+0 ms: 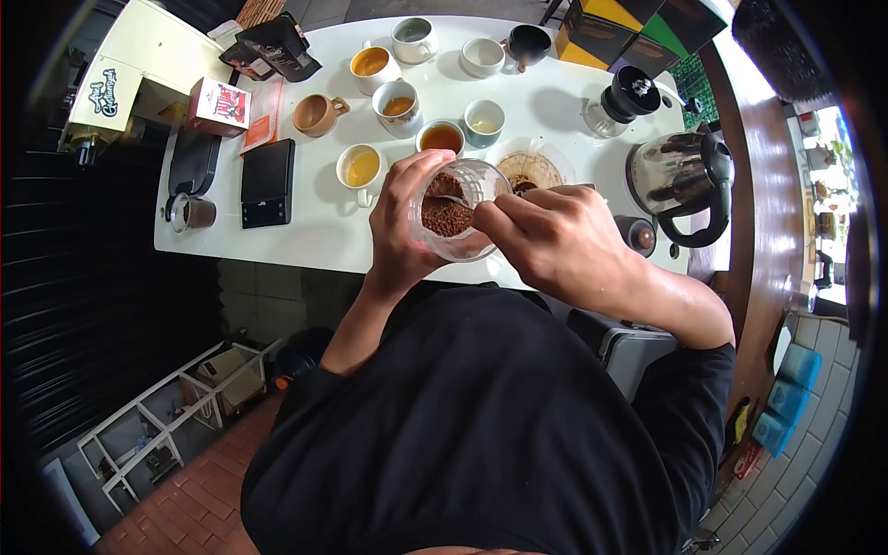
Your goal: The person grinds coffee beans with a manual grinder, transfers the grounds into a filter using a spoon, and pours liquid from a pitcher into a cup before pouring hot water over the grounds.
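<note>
My left hand [396, 217] is wrapped round a clear glass [481, 176] tilted with its mouth toward me. Coarse brown granules [446, 220] that look like ground coffee lie inside. Between the fingers of my right hand [566, 239] is the handle of a metal spoon [451, 199], whose bowl reaches into the granules. Just beyond the glass stand a cup of amber liquid [441, 139] and a pale cup of yellowish liquid [359, 168]. A paper filter with wet dark grounds [536, 166] sits behind my right hand, partly hidden.
Several more cups, including a brown cup [314, 115], stand on the white table [222, 236]. A black scale [267, 185] and small glass jar [194, 214] are left. A glass kettle [675, 171], a grinder [632, 92] and a round wooden-knobbed object [638, 237] are right.
</note>
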